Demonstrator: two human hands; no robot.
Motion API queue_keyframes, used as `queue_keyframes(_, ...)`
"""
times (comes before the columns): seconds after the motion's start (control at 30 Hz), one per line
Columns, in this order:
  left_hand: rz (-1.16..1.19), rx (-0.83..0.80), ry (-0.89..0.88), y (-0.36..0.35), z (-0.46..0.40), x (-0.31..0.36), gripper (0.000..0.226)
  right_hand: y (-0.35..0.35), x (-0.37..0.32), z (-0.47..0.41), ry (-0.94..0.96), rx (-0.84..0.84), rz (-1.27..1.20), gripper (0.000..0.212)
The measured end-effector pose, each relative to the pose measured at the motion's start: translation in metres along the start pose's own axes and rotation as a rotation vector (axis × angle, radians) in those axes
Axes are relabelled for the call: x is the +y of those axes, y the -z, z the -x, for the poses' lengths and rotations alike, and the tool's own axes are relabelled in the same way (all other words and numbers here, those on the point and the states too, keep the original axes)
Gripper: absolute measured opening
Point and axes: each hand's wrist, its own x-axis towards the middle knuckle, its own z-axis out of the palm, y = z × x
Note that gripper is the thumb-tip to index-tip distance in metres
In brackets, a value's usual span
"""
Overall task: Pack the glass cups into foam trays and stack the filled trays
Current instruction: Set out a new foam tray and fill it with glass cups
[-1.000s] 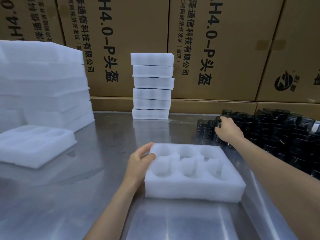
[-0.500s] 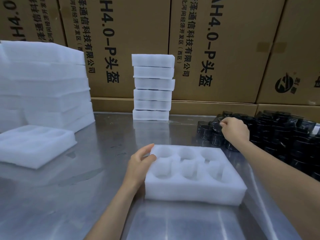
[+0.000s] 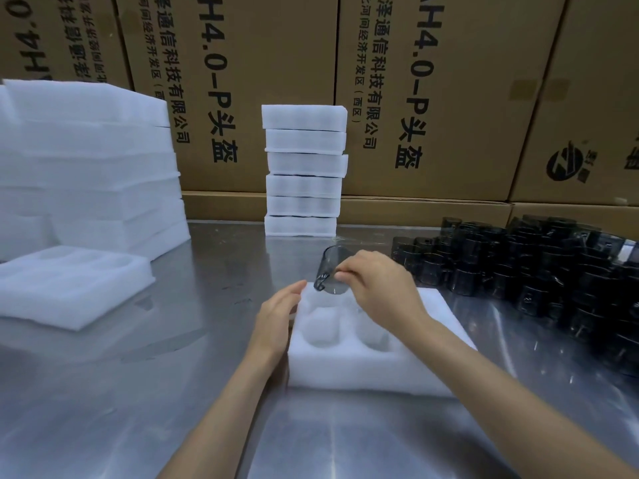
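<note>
Cardboard cartons [image 3: 432, 98] printed with black lettering wall off the back of a steel worktop [image 3: 103, 409]. A second ago the right hand [image 3: 380, 288] was far out among the heap of dark glass cups [image 3: 553, 281]; now it has come back over the foam tray [image 3: 363, 368], its fingers [image 3: 349, 271] pinching one dark glass cup [image 3: 330, 269] by the rim. That cup hangs tilted, just beyond the fingers and above the tray's far-left pocket, not yet seated. The left hand [image 3: 276, 319] has not shifted: its fingers lie straight and relaxed against the tray's left edge, steadying it, gripping nothing.

Judging by this, the fetch is done and the first placement is in hand; every pocket that shows looks empty, though the right hand and forearm hide part of the tray, so it is at its very start. The cup seems to need righting before it drops into the pocket.

Beyond the fingers stands a column of stacked trays [image 3: 304, 171], presumably filled. Left of the left hand lie a single tray [image 3: 69, 285] and a tall pile of foam [image 3: 86, 160].
</note>
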Motion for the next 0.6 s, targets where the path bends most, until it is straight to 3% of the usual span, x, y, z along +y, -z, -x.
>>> queue_keyframes(0.3,0.001,0.001,-0.031,-0.0015,-0.0002,0.0003,0.040,-0.0035,-0.0074,0.0076,0.178,-0.132,0.038,0.020)
queue_keyframes(0.6,-0.120,-0.001,-0.092,-0.0018,-0.0003,-0.0001,0.030,-0.0059,-0.0031,0.0066,0.101,-0.197,-0.098,0.018)
